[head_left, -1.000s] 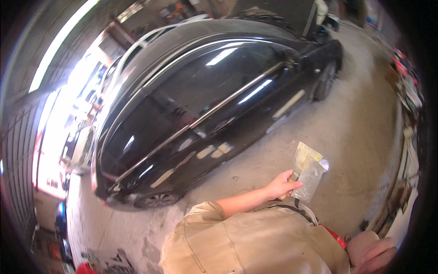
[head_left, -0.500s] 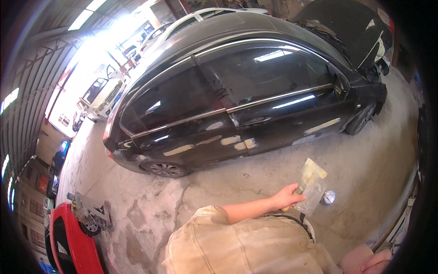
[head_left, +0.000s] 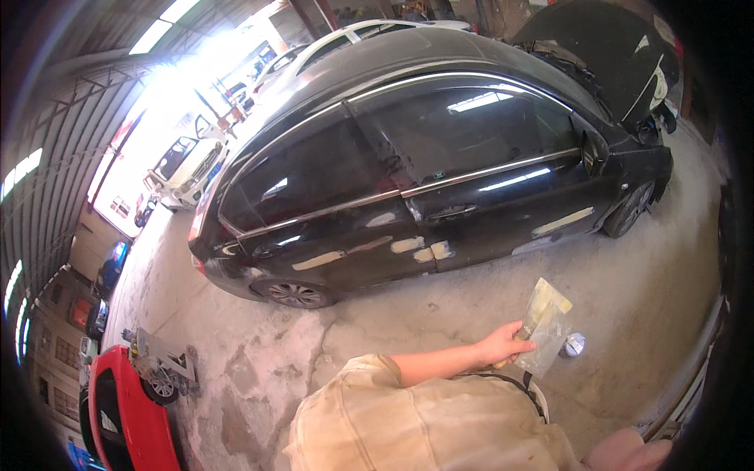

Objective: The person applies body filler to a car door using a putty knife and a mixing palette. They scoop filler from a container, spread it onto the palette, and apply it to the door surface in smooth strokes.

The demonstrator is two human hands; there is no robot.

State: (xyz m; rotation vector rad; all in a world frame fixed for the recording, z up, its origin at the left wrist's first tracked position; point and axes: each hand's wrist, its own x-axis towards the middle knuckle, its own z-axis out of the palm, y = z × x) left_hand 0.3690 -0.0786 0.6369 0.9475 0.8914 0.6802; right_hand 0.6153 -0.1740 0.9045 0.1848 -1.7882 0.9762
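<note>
My left hand reaches out from the beige sleeve, its fingers wrapped round a flat translucent putty board. Pale yellow filler is smeared over the board's far end. Something like a light-coloured handle shows under the fingers, but its kind is unclear. At the lower right edge my right hand shows only in part, and its fingers cannot be made out. A small round can stands on the floor just right of the board. Beyond is a black car with several pale filler patches along its doors.
The black car's raised hood is at the far right. A red car and a grey wheeled piece of equipment stand at the lower left. White vehicles are farther back. Long pale items lie along the right edge.
The whole view has shifted slightly, with the car and floor appearing a little farther right and lower. My left hand still grips the board; my right hand shows less clearly.
</note>
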